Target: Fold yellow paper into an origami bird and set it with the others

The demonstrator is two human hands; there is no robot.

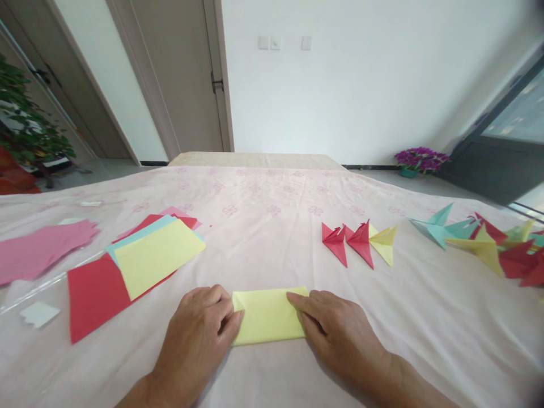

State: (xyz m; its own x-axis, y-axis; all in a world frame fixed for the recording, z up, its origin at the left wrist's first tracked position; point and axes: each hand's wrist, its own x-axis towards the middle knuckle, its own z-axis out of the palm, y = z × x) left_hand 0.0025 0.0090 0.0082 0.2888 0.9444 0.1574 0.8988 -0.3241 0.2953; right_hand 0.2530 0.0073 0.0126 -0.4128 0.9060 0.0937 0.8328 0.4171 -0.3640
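A yellow sheet of paper (272, 318), folded into a flat rectangle, lies on the tablecloth close in front of me. My left hand (198, 334) is closed at its left end, thumb on top of the paper and the other fingers curled at the edge. At the opposite end, my right hand (340, 328) rests with its index finger on the upper right part of the sheet and its thumb by the right edge. The undersides of both hands are hidden.
Coloured sheets lie at the left, a yellow sheet (159, 258) above a red sheet (96, 294), near pink paper (42, 249). Folded paper cranes, a red crane (335, 243) among them, stand at right beside a larger crane pile (488, 241). A patterned tablecloth (263, 226) covers the table.
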